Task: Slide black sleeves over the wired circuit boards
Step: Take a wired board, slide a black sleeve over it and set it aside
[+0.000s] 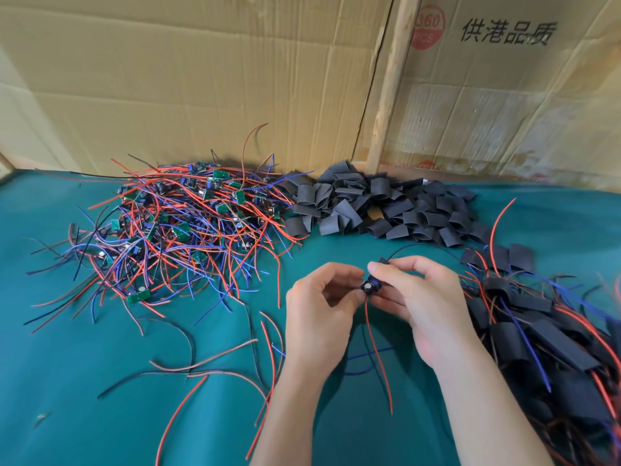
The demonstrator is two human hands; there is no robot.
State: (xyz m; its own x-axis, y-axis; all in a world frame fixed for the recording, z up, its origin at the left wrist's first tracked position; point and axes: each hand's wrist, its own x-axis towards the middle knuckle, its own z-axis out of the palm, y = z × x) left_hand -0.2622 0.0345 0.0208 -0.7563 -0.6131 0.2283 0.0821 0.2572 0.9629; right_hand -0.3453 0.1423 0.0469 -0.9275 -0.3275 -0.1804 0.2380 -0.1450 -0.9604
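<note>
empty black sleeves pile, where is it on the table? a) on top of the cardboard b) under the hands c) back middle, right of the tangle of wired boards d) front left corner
c: the empty black sleeves lie heaped at the back of the green table against the cardboard wall, just right of the wired circuit boards.

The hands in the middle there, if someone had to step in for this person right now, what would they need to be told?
Right hand pinches a black sleeve with a wired board showing at its near end. Left hand pinches the board end beside its red wire.
Bare boards: tangled pile, far left.
Empty sleeves: heap, far centre.
Done: sleeved boards stacked at right.
Left: finish sleeving this board, add it to the right stack, then work through the left pile.
</note>
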